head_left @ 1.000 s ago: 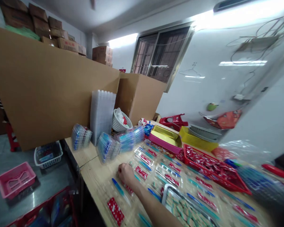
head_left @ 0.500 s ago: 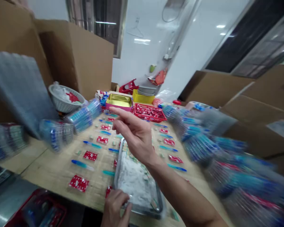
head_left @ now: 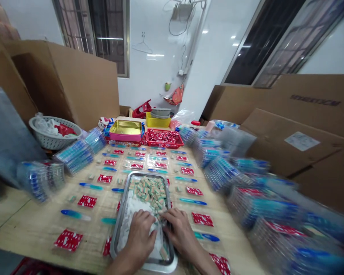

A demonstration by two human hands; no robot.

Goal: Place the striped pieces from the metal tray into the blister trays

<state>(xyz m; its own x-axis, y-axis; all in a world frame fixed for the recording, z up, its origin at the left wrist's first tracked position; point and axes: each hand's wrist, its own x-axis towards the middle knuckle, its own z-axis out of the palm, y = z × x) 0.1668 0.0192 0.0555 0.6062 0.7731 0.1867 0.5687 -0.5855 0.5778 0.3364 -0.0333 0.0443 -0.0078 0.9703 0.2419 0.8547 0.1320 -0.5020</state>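
Observation:
A metal tray [head_left: 120, 214] lies on the wooden table, holding white powder or small bags [head_left: 132, 206] on its left and a heap of small tan-and-green pieces [head_left: 150, 189] at its far end. Over the tray's near left part is my left hand [head_left: 140, 233], fingers curled down on the white material; what they hold, if anything, is hidden. My right hand [head_left: 179, 231] bends over the tray's right rim, fingertips close together near the small pieces. Clear blister trays with red dotted packets [head_left: 87, 201] and blue pens [head_left: 91, 186] surround the metal tray.
Stacked filled blister packs [head_left: 222, 173] line the right side, with more stacks [head_left: 74, 154] at left. At the back are a pink-and-gold tin [head_left: 126, 135], a red basket [head_left: 164, 144] and a yellow bin [head_left: 158, 121]. Cardboard boxes [head_left: 86, 84] stand beyond, near a white basket [head_left: 53, 141].
My right hand has come down from above the tray to its right side. My left hand has moved onto the white material. The view has shifted, and the small pieces now show.

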